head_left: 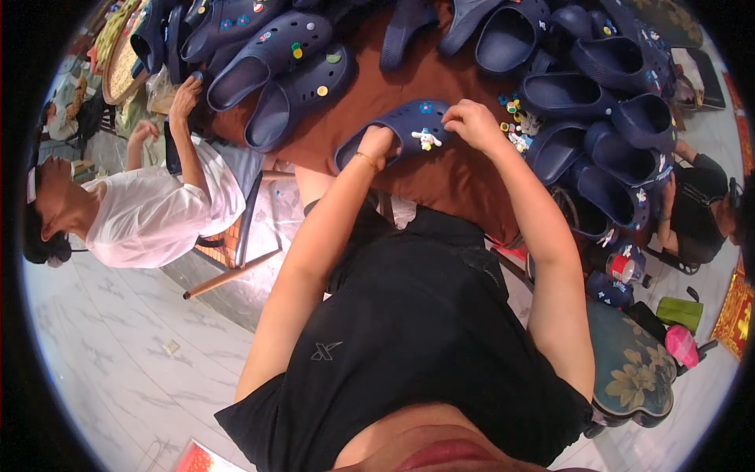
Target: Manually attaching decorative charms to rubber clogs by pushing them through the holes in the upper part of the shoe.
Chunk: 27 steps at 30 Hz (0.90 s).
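A navy blue clog (401, 130) with ventilation holes lies on the brown cloth in front of me. On its upper sit a blue flower charm (426, 108) and a white cartoon figure charm (425, 139). My left hand (377, 145) reaches into the clog's opening and holds it, its fingers partly hidden inside. At the toe, my right hand (472, 124) is closed in a pinch against the clog's edge; what is between the fingertips is too small to make out. Loose small charms (515, 126) lie in a heap just right of that hand.
Navy clogs (562, 94) pile up at the right, and more decorated clogs (283, 79) lie at the left on the brown cloth (370, 79). One person (157, 197) sits at the left, another (700, 204) at the right. A cushioned stool (629, 370) stands at lower right.
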Available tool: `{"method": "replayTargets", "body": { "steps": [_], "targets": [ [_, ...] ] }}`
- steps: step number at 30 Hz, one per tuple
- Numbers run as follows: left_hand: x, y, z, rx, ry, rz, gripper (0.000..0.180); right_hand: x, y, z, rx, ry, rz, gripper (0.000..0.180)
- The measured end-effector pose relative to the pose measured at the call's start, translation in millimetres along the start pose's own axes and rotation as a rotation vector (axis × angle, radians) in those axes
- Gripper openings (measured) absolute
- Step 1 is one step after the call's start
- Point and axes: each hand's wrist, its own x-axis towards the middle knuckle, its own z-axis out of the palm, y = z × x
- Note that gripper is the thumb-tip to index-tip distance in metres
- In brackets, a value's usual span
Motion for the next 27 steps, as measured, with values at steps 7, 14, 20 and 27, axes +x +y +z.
{"method": "replayTargets", "body": {
  "steps": [7,14,20,27],
  "targets": [
    [-7.4,-1.7,-1.7,-0.024,0.015,0.031,0.015,23.8,0.3,-0.5,-0.051,-0.192,0.090,0.035],
    [-26.0,11.7,10.6,0.079,0.014,-0.006,0.020,36.1,-13.7,-12.7,-0.277,-0.282,0.119,0.041],
    [-28.4,-3.8,-6.9,0.268,-0.211,0.408,0.032,-3.0,26.7,7.2,-0.001,0.023,0.058,0.041],
    [-74.7,9.2,-9.5,0.891,-0.185,0.683,0.037,-62.3,45.3,61.5,0.235,0.627,0.183,0.014]
  ]
}}
